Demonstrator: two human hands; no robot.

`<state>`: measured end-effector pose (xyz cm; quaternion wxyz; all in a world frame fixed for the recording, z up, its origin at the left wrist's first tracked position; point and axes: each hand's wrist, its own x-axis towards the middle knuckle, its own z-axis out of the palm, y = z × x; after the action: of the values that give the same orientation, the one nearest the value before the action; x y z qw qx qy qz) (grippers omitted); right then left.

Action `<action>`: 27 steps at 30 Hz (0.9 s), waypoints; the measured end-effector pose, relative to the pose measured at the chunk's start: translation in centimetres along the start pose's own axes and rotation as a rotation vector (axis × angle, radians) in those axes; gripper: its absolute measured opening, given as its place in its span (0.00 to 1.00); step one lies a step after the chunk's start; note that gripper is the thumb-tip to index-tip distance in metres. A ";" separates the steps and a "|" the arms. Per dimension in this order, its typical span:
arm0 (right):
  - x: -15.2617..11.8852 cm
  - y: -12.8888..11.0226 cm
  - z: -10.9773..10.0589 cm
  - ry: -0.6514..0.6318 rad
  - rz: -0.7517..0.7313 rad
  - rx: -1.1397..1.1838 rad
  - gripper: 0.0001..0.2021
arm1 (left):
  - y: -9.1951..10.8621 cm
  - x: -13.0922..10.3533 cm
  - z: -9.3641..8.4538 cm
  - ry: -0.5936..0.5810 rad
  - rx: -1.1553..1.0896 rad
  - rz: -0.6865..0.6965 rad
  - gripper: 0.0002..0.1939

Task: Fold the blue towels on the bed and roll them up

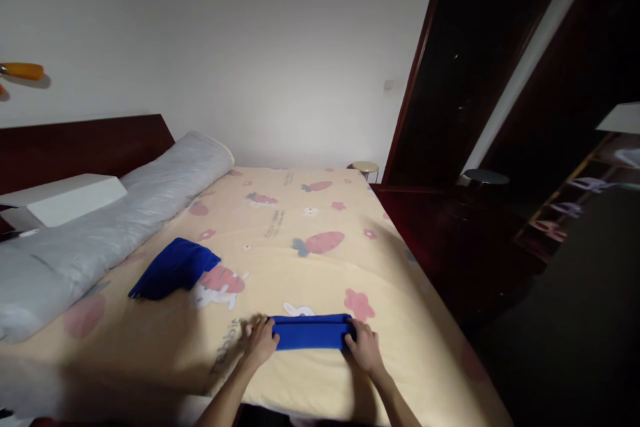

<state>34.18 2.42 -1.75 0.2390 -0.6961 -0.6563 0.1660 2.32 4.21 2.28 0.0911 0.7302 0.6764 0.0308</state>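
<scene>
A blue cloth (311, 337), folded into a narrow strip, lies on the patterned bed sheet (280, 273) close to the bed's front edge. My left hand (261, 340) grips its left end, thumb on the near side and fingers around the back. At the right end, my right hand (365, 345) pinches the cloth in the same way. The fold line runs along the strip's upper part. Farther left, apart from both hands, a second blue cloth (175, 268) rests loosely spread on the sheet.
A long grey bolster (115, 217) runs along the wooden headboard (85, 147), with a white box (75, 197) by it. Beyond the bed stand a round stool (365, 167), another stool (486, 177) and a rack (567, 203) at right. A dark door (460, 73) is behind.
</scene>
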 end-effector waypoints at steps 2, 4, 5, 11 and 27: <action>-0.4 -2.0 1.0 0.061 -0.009 -0.046 0.26 | 1.6 0.1 0.8 0.036 0.003 0.072 0.27; -0.9 -4.7 2.3 0.066 -0.147 -0.078 0.28 | 3.9 0.0 1.9 0.053 -0.008 0.211 0.31; -1.1 -6.0 3.1 0.046 -0.237 -0.084 0.28 | 5.0 0.0 2.4 0.055 -0.016 0.279 0.31; -1.3 -5.9 4.1 -0.019 -0.345 -0.143 0.24 | 4.8 0.0 4.1 0.120 -0.028 0.361 0.26; -3.5 -5.6 5.5 0.017 -0.532 -0.200 0.29 | 5.7 -3.3 6.0 0.405 0.182 0.440 0.34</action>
<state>26.25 -0.25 -3.55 0.2098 -0.5211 -0.8269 0.0261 8.65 -0.01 -2.31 -0.1202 0.8432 0.5066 0.1337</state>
